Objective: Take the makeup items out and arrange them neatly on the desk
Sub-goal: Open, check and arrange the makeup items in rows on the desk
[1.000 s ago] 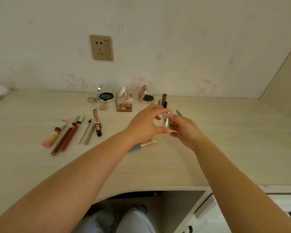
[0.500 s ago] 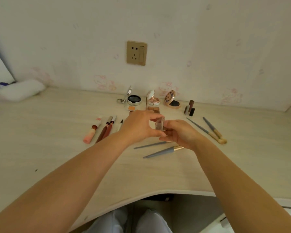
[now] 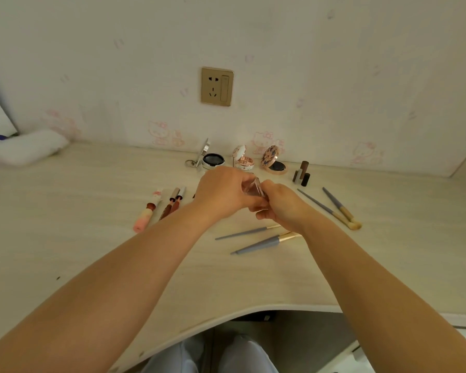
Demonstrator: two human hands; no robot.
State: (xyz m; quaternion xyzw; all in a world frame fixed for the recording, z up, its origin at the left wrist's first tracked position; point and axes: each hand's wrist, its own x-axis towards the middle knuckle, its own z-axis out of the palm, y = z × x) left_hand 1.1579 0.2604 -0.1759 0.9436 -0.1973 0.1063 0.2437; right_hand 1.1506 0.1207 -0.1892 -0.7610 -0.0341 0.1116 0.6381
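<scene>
both hands hold a small clear case above the desk

grey brushes (image 3: 256, 239) lie nearest on the desk (image 3: 65, 238); above them the left hand (image 3: 223, 193) and right hand (image 3: 281, 208) pinch the clear case (image 3: 253, 188) between curled fingers; open compacts (image 3: 273, 160) stand farthest.

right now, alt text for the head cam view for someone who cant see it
Two bare hands, left hand and right hand, meet over a pale wooden desk, both gripping a small clear item. Open compacts line the wall; lip products lie left, grey-handled brushes right.
</scene>
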